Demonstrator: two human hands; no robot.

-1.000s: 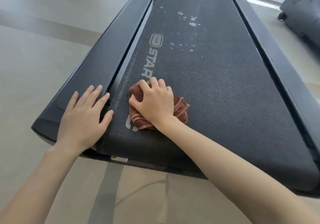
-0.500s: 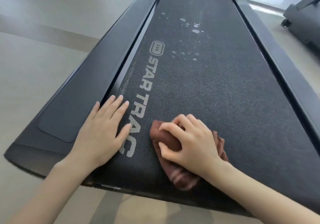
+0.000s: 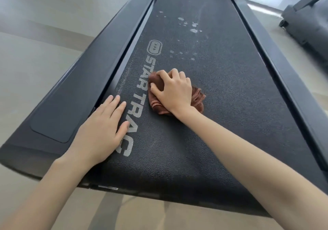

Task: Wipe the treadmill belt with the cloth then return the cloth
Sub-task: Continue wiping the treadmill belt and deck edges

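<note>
Right hand: the right hand (image 3: 174,91) lies palm down on the brown cloth (image 3: 197,98), fingers curled over its bunched top and gripping it, pressing it onto the belt.
Cloth: crumpled, on the near half of the belt, just right of the white lettering; its upper left edge touches the letters of the first word. Folded edges stick out below the thumb and to the right of the wrist.
Left hand: the left hand (image 3: 103,128) rests flat and empty, fingers straight and close together, holding nothing. The palm sits on the left edge of the belt, the fingertips near the seam with the side rail, the thumb beside the letters of the second word.
Belt: the treadmill belt (image 3: 221,119) is dark and pebbled, running away from the camera. White lettering (image 3: 142,96) runs along its left part, reading STAR TRAC, with an oval logo at its far end.
Marks: pale spots (image 3: 193,30) are scattered on the far part of the belt, well apart from the cloth. A faint pale streak runs along the belt's left edge above the left fingertips.
Side rails: the left rail (image 3: 83,87) carries a flat inset pad; the right rail (image 3: 291,91) is a narrow dark strip.
Surroundings: pale floor (image 3: 35,48) on both sides; another dark machine (image 3: 308,23) stands at the upper right.
Containers: not visible in this view.
</note>
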